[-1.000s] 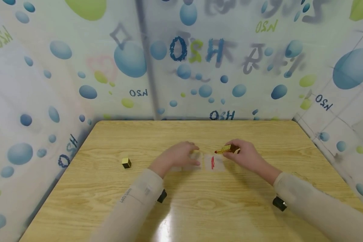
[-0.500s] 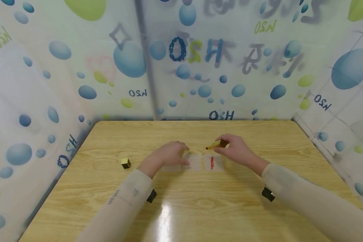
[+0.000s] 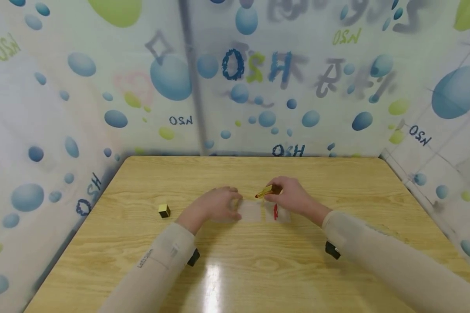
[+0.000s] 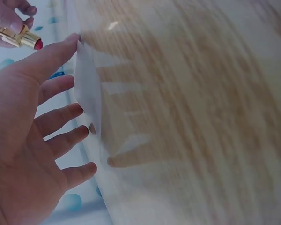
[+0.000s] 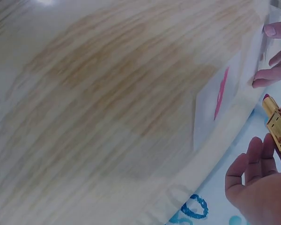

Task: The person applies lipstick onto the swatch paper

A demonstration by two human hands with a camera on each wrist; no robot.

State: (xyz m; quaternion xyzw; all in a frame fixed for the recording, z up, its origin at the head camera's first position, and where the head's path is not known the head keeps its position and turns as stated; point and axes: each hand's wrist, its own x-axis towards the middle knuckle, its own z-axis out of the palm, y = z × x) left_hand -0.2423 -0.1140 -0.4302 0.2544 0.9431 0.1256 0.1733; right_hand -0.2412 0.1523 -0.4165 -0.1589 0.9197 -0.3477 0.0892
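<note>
My right hand (image 3: 291, 195) pinches a gold lipstick (image 3: 265, 191), its red tip (image 4: 38, 44) bare and pointing left, close over the back edge of the middle white paper (image 3: 251, 211). My left hand (image 3: 216, 204) lies over the left part of the row of papers, fingers spread and fairly straight. In the left wrist view its fingertips (image 4: 74, 40) are right at a white paper's edge (image 4: 90, 84). The right-hand paper (image 3: 284, 214) bears a red streak (image 3: 276, 211), also visible in the right wrist view. The left-hand paper (image 3: 219, 220) is mostly hidden under my left hand.
A small gold and black block (image 3: 164, 211) stands on the wooden table (image 3: 258, 269) at the left. Behind the table hangs a patterned curtain (image 3: 235, 108) with blue and green dots. Dark wrist cameras (image 3: 333, 250) hang below both sleeves.
My right hand has moved left with the lipstick, from beside the streaked paper to above the middle one. My left hand has shifted left, uncovering most of the middle paper.
</note>
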